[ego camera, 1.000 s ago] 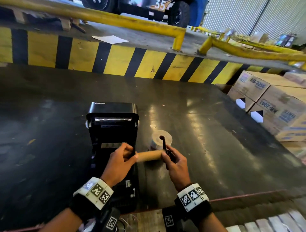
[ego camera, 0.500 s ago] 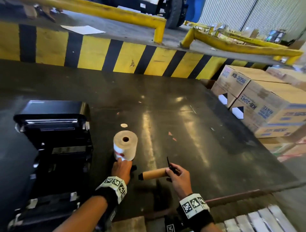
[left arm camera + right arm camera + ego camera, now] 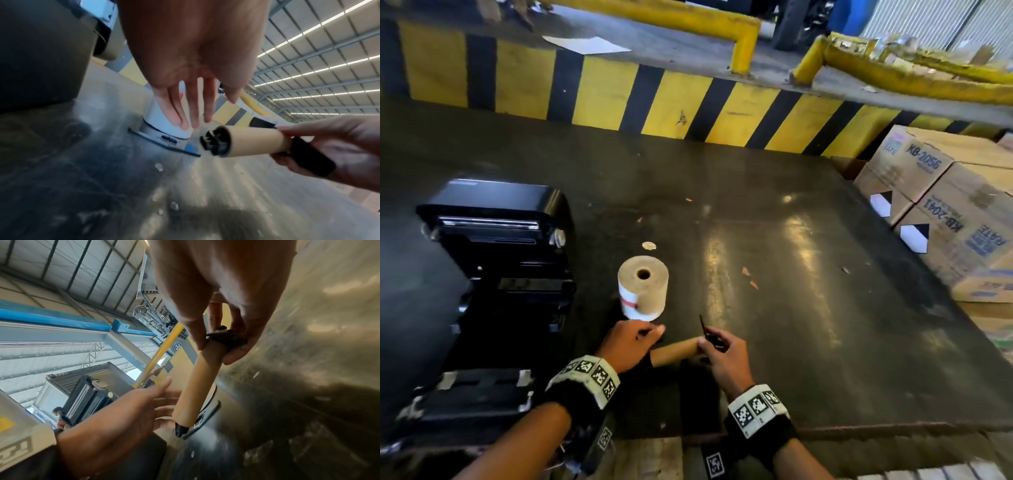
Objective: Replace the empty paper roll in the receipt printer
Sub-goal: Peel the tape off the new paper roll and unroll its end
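The black receipt printer (image 3: 500,274) stands at the left with its lid open. A full paper roll (image 3: 643,287) (image 3: 164,123) stands on end on the dark table (image 3: 808,308). My right hand (image 3: 717,349) (image 3: 218,344) grips the empty cardboard core (image 3: 674,353) (image 3: 255,142) (image 3: 199,378), which still sits on its black spindle (image 3: 213,142). My left hand (image 3: 635,337) (image 3: 191,113) is open, fingers straight, just in front of the full roll and beside the core's free end.
Stacked cardboard boxes (image 3: 945,212) stand off the table's right edge. A yellow-and-black striped kerb (image 3: 654,99) runs along the far side. A flat black plastic piece (image 3: 164,142) lies on the table by the roll's base.
The view has swung right. My left hand let go of the core's end and moved to the base of the full roll. My right hand keeps hold of the core.
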The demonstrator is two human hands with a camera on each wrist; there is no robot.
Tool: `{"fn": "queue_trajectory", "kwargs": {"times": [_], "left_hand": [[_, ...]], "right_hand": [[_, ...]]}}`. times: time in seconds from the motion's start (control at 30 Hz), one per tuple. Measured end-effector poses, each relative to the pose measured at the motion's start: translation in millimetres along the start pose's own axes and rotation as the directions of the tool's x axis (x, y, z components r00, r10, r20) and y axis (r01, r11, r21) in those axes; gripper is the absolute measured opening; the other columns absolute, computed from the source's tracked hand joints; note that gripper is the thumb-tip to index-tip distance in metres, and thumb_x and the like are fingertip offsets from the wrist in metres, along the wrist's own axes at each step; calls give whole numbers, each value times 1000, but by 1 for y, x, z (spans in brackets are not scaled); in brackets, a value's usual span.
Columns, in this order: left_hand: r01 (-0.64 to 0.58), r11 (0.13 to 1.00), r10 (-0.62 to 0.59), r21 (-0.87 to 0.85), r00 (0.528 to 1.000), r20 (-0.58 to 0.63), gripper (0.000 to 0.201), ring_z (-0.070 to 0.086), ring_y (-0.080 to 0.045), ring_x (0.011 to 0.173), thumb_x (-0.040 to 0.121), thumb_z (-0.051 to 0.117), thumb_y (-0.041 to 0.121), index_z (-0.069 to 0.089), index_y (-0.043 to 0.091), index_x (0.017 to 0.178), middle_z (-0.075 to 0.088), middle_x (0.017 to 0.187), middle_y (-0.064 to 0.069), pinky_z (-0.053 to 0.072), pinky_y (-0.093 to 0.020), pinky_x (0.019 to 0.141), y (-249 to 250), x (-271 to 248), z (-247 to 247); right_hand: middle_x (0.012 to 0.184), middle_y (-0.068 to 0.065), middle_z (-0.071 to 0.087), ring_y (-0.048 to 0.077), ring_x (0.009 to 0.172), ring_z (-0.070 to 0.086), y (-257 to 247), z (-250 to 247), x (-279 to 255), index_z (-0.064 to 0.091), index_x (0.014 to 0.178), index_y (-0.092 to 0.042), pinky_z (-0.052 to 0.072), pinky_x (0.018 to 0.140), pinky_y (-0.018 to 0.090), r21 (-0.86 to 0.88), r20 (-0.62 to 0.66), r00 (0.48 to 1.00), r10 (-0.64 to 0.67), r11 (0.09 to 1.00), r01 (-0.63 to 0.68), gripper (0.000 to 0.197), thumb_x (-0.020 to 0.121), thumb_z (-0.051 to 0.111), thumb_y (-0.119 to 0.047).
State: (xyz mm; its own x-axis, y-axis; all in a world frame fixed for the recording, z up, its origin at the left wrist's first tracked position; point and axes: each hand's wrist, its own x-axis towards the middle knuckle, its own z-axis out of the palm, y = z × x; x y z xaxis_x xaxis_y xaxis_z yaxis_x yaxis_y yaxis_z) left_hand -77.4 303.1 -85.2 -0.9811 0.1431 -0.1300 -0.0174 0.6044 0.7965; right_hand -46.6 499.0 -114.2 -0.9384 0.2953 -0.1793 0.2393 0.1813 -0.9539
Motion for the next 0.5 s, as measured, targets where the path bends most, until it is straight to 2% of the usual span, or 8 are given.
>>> {"fn": "queue_trajectory", "kwargs": {"times": [0.03, 0.1, 0.2, 0.3, 0.4, 0.5], "left_hand": [[3, 1000, -2, -17, 998, 69, 18, 67, -13, 79, 83, 64, 34, 75, 21, 82, 74, 82, -4, 52, -31, 82, 1, -4, -1], [-26, 1000, 23, 12, 982, 186, 21, 66, -7, 82, 79, 70, 28, 74, 16, 96, 75, 91, -5, 51, -27, 83, -1, -11, -2], [-55, 992, 26, 118, 973, 231, 31, 66, -10, 87, 77, 72, 23, 71, 15, 107, 74, 97, -4, 51, -22, 80, -11, -15, -9], [-121, 960, 38, 253, 950, 310, 32, 61, -13, 93, 81, 67, 27, 67, 19, 112, 62, 95, 5, 48, -27, 84, -15, -18, -17], [-219, 877, 72, 427, 940, 335, 31, 53, -17, 102, 86, 57, 31, 61, 23, 116, 47, 96, 8, 42, -29, 89, -16, -17, -21], [-228, 819, 91, 527, 958, 271, 31, 52, -17, 106, 89, 53, 28, 58, 21, 118, 52, 105, 2, 41, -29, 89, -16, -15, -29]], "right_hand": [[100, 16, 70, 30, 95, 67, 1, 5, 0, 68, 107, -8, 53, 89, 52, 14, 12, 1000, -1, 1000, 1, 28, 79, 71, -4], [98, 18, 70, 33, 94, 67, 1, 10, 2, 67, 107, -3, 54, 89, 51, 37, 38, 999, 2, 999, -4, 28, 79, 70, -1], [96, 18, 69, 28, 91, 66, 0, 9, 4, 66, 107, 2, 54, 88, 45, 70, 135, 990, 48, 996, -58, 28, 79, 69, 0], [97, 18, 70, 26, 89, 66, -3, 1, 8, 66, 109, 2, 55, 87, 40, 68, 179, 982, 63, 995, -76, 30, 79, 70, -1], [97, 20, 70, 29, 90, 67, 0, -11, 21, 66, 108, 2, 53, 89, 43, 63, 128, 989, 80, 994, -89, 29, 80, 69, 0], [97, 20, 71, 34, 92, 68, 10, -23, 35, 68, 103, 1, 54, 89, 51, 39, 24, 991, 129, 991, -130, 24, 79, 70, -2]]}}
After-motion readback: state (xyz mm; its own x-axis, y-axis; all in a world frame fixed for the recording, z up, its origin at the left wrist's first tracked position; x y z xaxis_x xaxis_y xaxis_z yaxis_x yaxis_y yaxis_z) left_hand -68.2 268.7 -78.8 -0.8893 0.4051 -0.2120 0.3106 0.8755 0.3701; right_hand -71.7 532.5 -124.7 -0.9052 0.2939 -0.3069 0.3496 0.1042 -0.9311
